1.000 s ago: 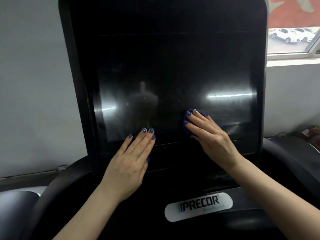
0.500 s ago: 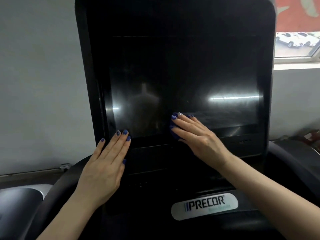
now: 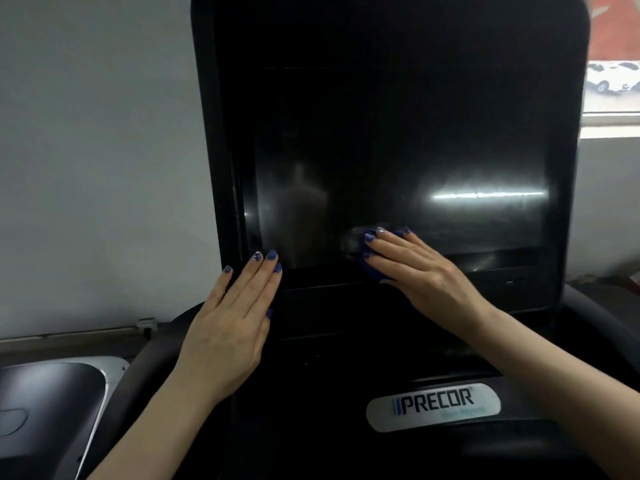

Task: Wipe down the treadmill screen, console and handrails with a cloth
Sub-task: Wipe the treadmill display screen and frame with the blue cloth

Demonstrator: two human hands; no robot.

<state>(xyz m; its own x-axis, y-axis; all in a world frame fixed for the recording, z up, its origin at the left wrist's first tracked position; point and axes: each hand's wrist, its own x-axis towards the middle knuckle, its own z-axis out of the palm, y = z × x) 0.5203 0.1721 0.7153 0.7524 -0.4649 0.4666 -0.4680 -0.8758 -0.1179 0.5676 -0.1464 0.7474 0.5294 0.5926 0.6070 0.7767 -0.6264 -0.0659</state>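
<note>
- The right hand (image 3: 426,271) lies flat with straight fingers on a blue cloth (image 3: 372,263), pressing it against the lower middle of the screen (image 3: 398,161); its grip is spread, not curled.
- Only a small edge of the cloth shows, under the fingertips and the thumb side of the hand.
- The left hand (image 3: 232,323) rests flat on the console (image 3: 214,133) at the screen's lower left corner, fingers straight and close together, holding nothing.
- The screen is dark and glossy, with a bright streak of reflected light on its right half.
- A PRECOR badge (image 3: 434,407) sits below the screen, under the right forearm.
- A grey wall (image 3: 97,150) stands to the left, a window (image 3: 613,71) at upper right.
</note>
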